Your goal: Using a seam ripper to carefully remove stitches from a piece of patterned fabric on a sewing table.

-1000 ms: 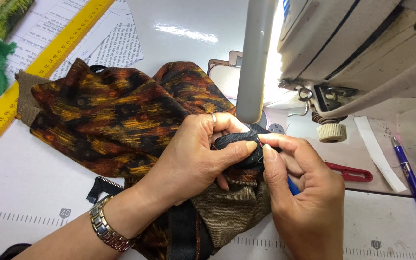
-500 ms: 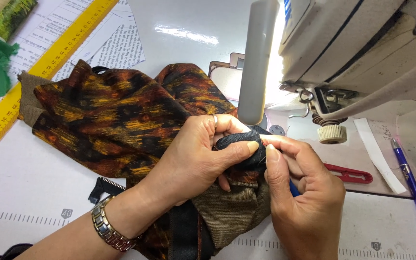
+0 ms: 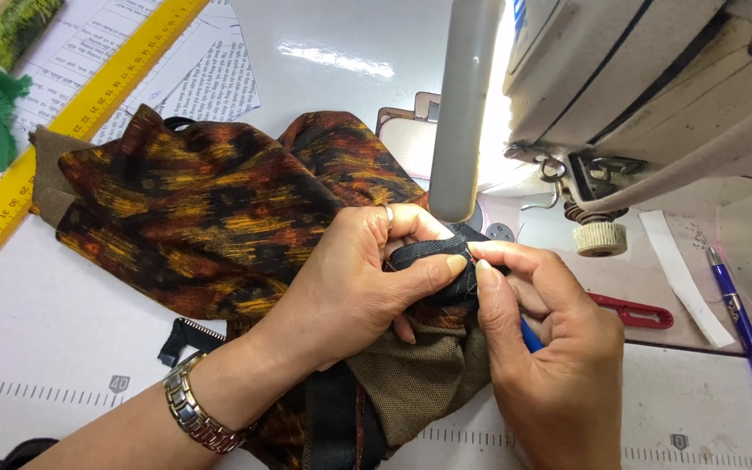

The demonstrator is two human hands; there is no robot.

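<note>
- Left hand (image 3: 350,278) clamped over a fold of black fabric strip (image 3: 424,254), thumb pressed along its top edge, fingers curled tight beneath.
- Right hand (image 3: 550,348) meeting it from the other side, thumb and forefinger pinched together on the same black strip, right at its edge.
- Both sets of fingers touching at the pinch, just in front of the sewing machine's pale column (image 3: 463,104).
- Black strip sitting on top of the bunched garment (image 3: 211,218), a dark cloth with orange and rust streaks, spread across the white worktop (image 3: 45,331) to the left.
- Olive-brown lining (image 3: 419,374) hanging out below the two hands.
- Something blue (image 3: 530,335) tucked in the right palm, only a sliver showing; cannot tell what.
- Metal-link wristwatch (image 3: 198,413) on the left wrist, ring on a left finger.
- Short black toothed piece (image 3: 186,335) lying on the worktop, just beside the left forearm.
- Red thread snips (image 3: 641,313) beside the right hand, blue pen (image 3: 746,335) further right.
- Yellow ruler (image 3: 54,130) running diagonally at far left, over printed paper sheets (image 3: 211,83).
- Sewing machine head (image 3: 654,87) looming top right, thread tension knob (image 3: 600,237) below it.
</note>
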